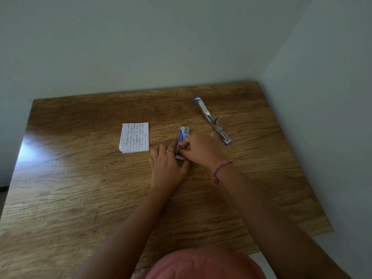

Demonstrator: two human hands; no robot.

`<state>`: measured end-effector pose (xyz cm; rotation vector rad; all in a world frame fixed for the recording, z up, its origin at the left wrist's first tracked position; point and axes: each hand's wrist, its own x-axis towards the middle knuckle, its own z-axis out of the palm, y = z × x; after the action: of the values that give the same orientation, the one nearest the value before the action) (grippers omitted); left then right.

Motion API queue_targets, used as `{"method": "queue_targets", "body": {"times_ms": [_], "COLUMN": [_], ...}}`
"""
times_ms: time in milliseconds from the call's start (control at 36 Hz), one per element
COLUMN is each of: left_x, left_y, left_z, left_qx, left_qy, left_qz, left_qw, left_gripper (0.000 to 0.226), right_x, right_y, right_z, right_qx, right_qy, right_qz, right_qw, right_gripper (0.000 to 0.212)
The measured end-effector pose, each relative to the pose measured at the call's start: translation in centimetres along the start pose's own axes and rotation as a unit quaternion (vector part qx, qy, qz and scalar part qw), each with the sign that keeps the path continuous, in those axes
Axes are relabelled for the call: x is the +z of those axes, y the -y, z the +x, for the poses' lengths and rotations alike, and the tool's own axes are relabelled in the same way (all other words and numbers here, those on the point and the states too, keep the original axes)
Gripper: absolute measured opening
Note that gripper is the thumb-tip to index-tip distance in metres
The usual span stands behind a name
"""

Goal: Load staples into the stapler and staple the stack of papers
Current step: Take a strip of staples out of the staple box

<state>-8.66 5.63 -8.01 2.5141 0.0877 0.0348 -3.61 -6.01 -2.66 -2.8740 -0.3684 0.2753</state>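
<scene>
Cardboard, blue and white: staple box (183,135) caught between both hands near the middle of the desk (80,178); left hand (168,164) curled around the near end of the box, ring finger alongside it; right hand (201,149) bent over from the other side, fingertips pinching at what looks like the sliding tray or a strip of staples, though too small and too hidden to tell which; pink band (220,168) on the right wrist. Further out, stapler (212,120) lying swung fully open on the desk, well apart to the right and behind, magazine channel facing up and, by the look of it, not yet loaded; stack of papers (134,137), lined and handwritten, flat to the left of the box, apart from both hands. Risks from here, as judgement only: tray pulled too hard and staples spilling across the wood; a thin strip snapping under a tight pinch, leaving fragments awkward to seat; strip dropped on the way over, given the gap to the stapler; strip laid legs-up in the channel and jamming on closing.
</scene>
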Motion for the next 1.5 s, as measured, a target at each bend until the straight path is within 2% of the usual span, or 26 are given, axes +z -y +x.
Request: {"method": "queue_targets", "body": {"times_ms": [194,306,500,639,778,806,1000,1111,1278,1389,1500], "left_x": [0.0,0.1,0.3,0.2,0.3,0.3,0.5,0.5,0.5,0.4,0.4], "left_y": [0.0,0.0,0.2,0.2,0.0,0.0,0.0,0.1,0.2,0.3,0.4], "left_z": [0.0,0.0,0.1,0.1,0.0,0.0,0.1,0.2,0.0,0.0,0.1], "left_qx": [-0.002,0.0,-0.007,-0.002,-0.006,-0.006,-0.011,-0.014,-0.013,-0.002,0.002], "left_qy": [0.0,-0.006,0.003,-0.003,-0.02,-0.023,-0.028,-0.016,-0.019,-0.017,-0.008], "left_qz": [-0.001,-0.001,0.003,0.0,0.003,0.003,-0.002,0.011,-0.006,-0.01,-0.004], "left_qw": [1.0,1.0,1.0,1.0,1.0,1.0,1.0,1.0,1.0,1.0,1.0], "left_gripper": [0.073,0.072,0.072,0.072,0.069,0.067,0.066,0.071,0.072,0.076,0.079], "right_x": [0.7,1.1,1.6,1.0,-0.5,-0.7,-0.2,-0.4,-1.7,-1.8,-1.3], "right_y": [0.1,-0.1,0.6,0.6,-0.9,-1.5,-5.0,-6.0,-7.2,-7.2,-7.1], "right_z": [0.1,0.0,0.1,-0.1,-0.9,-1.3,-4.0,-4.6,-3.5,-2.2,-1.2], "right_qx": [0.021,0.036,0.056,0.075,0.101,0.103,0.072,0.064,0.06,0.015,-0.009], "right_qy": [-0.037,-0.06,-0.062,-0.026,-0.013,-0.011,0.031,0.047,-0.04,0.026,0.04], "right_qz": [0.031,0.019,0.006,0.095,0.211,0.219,0.144,0.168,0.2,0.131,0.083], "right_qw": [0.999,0.997,0.996,0.992,0.972,0.97,0.986,0.983,0.977,0.991,0.996], "right_gripper": [0.015,0.024,0.027,0.023,0.004,0.007,0.008,0.012,0.004,0.02,0.02]}}
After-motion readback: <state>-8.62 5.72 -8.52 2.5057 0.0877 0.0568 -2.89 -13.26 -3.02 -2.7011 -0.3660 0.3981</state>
